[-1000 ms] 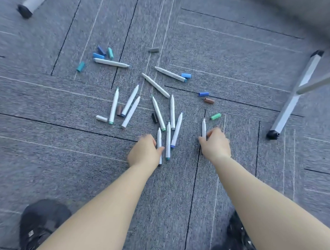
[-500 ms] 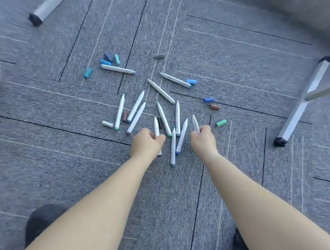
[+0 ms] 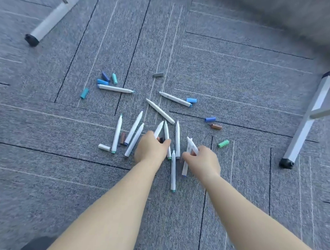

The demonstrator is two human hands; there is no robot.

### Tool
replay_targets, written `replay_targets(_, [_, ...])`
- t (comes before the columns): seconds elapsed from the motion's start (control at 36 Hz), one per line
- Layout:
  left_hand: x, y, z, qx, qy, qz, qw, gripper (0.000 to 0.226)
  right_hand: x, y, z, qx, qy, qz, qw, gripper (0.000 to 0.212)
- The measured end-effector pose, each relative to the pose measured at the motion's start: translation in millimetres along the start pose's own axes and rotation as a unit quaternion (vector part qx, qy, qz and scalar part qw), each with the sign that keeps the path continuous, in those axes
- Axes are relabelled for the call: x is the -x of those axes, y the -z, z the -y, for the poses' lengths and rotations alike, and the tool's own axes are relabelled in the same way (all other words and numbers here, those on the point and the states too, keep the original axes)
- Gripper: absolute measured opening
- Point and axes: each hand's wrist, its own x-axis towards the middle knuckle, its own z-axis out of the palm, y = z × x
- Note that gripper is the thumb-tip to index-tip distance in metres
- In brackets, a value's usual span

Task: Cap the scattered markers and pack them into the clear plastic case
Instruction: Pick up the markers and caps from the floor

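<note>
Several uncapped white markers (image 3: pixel 135 128) lie scattered on grey carpet, with loose caps around them: blue caps (image 3: pixel 102 82), a teal cap (image 3: pixel 84 93), a grey cap (image 3: pixel 158 74), a brown cap (image 3: pixel 216 126) and a green cap (image 3: pixel 223 143). My left hand (image 3: pixel 151 146) is closed around a white marker (image 3: pixel 159 128) whose tip sticks out past the fingers, next to a black cap (image 3: pixel 161 139). My right hand (image 3: pixel 202 159) grips another white marker (image 3: pixel 192 145), lifted and tilted. No clear plastic case is in view.
White metal furniture legs with black feet stand at the upper left (image 3: pixel 32 39) and at the right (image 3: pixel 286 162). A dark shoe (image 3: pixel 38 244) shows at the bottom left edge. The floor is grey carpet tile (image 3: pixel 236 80).
Both hands have closed on markers and drawn toward the middle of the pile; the right hand's marker has come off the carpet. The camera has moved closer.
</note>
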Motion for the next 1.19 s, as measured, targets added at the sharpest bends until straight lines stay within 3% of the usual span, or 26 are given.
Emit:
replay_targets(0.19, [-11,-2,-18,-0.028,-0.020,0.005,0.999,0.023,-9,20,18,-0.015,0.018,-0.026,0.999,0.020])
replay_targets(0.33, [-16,3,-25,-0.040,-0.023,0.023,0.999,0.025,-19,22,31,-0.062,0.011,0.002,0.998,0.020])
replay_targets(0.5, [-18,12,-25,0.051,-0.011,0.030,0.998,0.022,-28,14,42,-0.155,0.029,0.033,0.987,0.022])
replay_targets(0.67, [-17,26,-12,0.113,-0.038,0.040,0.992,0.021,-25,5,49,-0.090,0.037,0.016,0.995,0.039])
replay_targets(0.81, [-18,40,6,0.069,-0.041,0.002,0.997,0.024,-22,0,52,0.024,0.038,0.015,0.999,0.032])
replay_targets(0.97, [-19,55,27,0.027,-0.003,-0.029,0.999,0.026,-14,1,55,-0.005,0.027,0.004,1.000,0.020])
replay_targets(1.19, [-17,58,49,-0.004,-0.015,-0.007,1.000,0.032,8,-12,32,-0.048,0.021,0.003,0.999,0.016])
